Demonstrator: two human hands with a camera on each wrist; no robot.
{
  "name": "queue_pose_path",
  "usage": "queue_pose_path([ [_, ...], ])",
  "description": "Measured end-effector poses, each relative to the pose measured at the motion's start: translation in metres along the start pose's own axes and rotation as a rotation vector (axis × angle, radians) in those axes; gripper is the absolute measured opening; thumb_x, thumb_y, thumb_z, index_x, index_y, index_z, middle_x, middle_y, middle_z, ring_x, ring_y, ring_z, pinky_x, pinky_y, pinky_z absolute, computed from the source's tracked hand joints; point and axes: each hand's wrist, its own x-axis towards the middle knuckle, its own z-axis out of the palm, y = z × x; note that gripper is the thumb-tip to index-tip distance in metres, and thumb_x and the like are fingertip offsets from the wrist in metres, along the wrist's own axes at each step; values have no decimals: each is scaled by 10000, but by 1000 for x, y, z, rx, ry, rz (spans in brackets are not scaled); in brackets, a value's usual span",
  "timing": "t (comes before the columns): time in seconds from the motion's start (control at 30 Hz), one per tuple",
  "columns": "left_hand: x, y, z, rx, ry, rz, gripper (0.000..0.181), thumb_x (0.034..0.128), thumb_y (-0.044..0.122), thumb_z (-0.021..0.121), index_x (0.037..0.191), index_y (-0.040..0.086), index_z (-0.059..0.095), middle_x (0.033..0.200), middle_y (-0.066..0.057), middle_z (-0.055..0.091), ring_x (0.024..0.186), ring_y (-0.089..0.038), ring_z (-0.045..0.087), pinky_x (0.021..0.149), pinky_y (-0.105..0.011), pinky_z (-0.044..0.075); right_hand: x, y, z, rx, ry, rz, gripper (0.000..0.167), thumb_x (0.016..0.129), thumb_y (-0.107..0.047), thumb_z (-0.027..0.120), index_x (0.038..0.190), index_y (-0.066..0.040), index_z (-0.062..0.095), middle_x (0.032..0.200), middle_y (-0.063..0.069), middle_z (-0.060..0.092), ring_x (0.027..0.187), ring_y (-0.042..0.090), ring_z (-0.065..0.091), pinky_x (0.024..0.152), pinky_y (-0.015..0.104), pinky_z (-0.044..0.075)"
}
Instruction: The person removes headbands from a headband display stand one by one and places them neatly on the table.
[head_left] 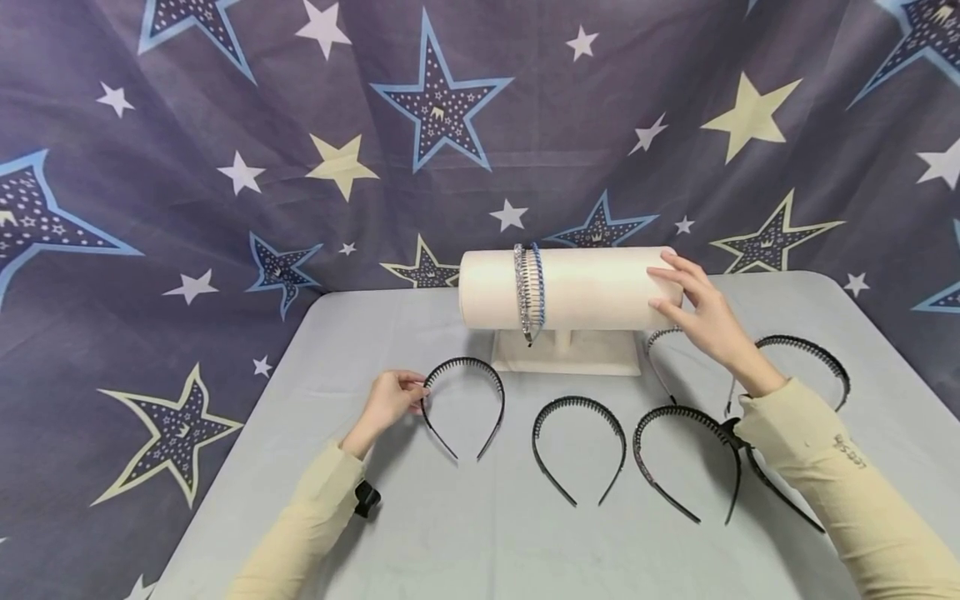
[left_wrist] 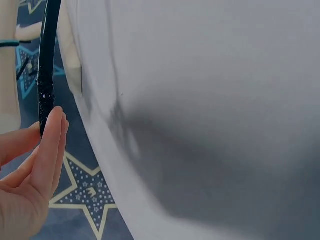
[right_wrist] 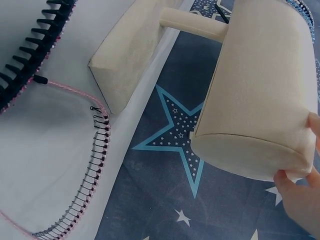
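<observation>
My left hand (head_left: 388,404) pinches the left side of a black toothed headband (head_left: 465,362) between thumb and fingers. In the left wrist view the headband (left_wrist: 46,75) rises from the fingertips, with dark glittery trim on its lower part. My right hand (head_left: 708,321) touches the right end of a cream padded roll (head_left: 600,287) on a display stand, fingers spread and fairly straight. In the right wrist view the thumb rests at the edge of the roll's end face. A silver headband (head_left: 522,287) and a blue headband (head_left: 538,287) sit side by side around the roll, left of its middle.
On the grey-covered table (head_left: 480,533) lie a black toothed headband (head_left: 577,402), another with glittery trim (head_left: 686,411), and more at the right, partly under my right forearm. A pink-corded headband (right_wrist: 100,145) lies near the stand's base (head_left: 570,358). A star-patterned cloth (head_left: 420,208) hangs behind.
</observation>
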Motion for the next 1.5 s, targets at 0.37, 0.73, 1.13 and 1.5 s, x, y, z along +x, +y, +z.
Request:
queue_pose_path([
  [0.37, -8, -8, 10, 4, -59, -68, 198, 783, -82, 559, 969, -148, 576, 745, -235, 628, 481, -157, 582, 511, -343, 554, 0, 0, 0, 10, 1, -4, 358, 763, 166, 563, 1113, 161, 492, 1330, 302, 292, 1251, 451, 206, 990, 617, 181],
  [0.73, -14, -10, 18, -66, -119, -145, 212, 790, -88, 569, 990, -160, 557, 735, -210, 621, 505, -110, 567, 524, -290, 557, -1, 0, -1, 1, -1, -6, 361, 760, 167, 565, 1113, 160, 492, 1330, 299, 293, 1250, 447, 213, 991, 606, 184],
  [1.13, -17, -12, 23, -51, -140, -178, 222, 783, -83, 589, 994, -145, 560, 719, -162, 637, 542, -147, 594, 532, -284, 557, 0, 0, -1, -6, -1, -5, 362, 766, 161, 564, 1121, 157, 493, 1334, 294, 291, 1256, 442, 205, 989, 610, 184],
  [1.5, -19, -15, 23, -13, -134, -147, 207, 770, -73, 607, 967, -129, 580, 711, -150, 637, 529, -172, 599, 529, -301, 558, 0, 0, 0, -4, 2, -12, 356, 768, 158, 565, 1118, 153, 497, 1327, 294, 304, 1255, 441, 210, 988, 604, 195],
])
